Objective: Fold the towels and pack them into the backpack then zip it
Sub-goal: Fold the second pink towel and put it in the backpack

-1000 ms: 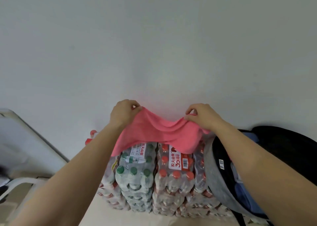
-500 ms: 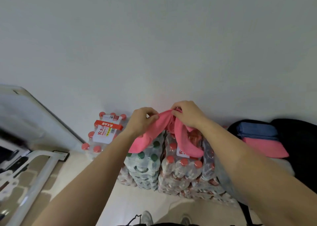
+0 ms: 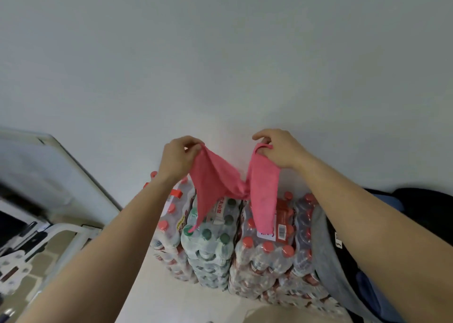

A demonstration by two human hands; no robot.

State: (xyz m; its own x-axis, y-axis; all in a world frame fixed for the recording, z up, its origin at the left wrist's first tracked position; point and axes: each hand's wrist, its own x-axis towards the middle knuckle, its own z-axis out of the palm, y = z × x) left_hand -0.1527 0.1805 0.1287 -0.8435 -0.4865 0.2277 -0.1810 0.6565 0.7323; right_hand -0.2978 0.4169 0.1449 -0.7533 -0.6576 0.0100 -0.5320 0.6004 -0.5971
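Left hand: the left hand [image 3: 177, 158] pinches one top corner of the pink towel [image 3: 220, 183], fingers curled on the cloth.
Right hand: the right hand [image 3: 282, 151] pinches the other top corner.
Towel: hangs in the air between both hands, sagging to a bunched middle, above the shrink-wrapped water bottle packs [image 3: 235, 244].
Backpack: the grey and black backpack [image 3: 328, 261] lies at the right, under the right forearm.

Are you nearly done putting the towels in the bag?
Not nearly. Done: maybe one towel, since a bit of blue cloth shows by the open grey and black backpack, though I cannot tell for sure. In hand: the left hand and right hand each pinch the top of the pink cloth towel, which hangs unfolded in the air. Left: folding it, packing it, zipping the backpack.
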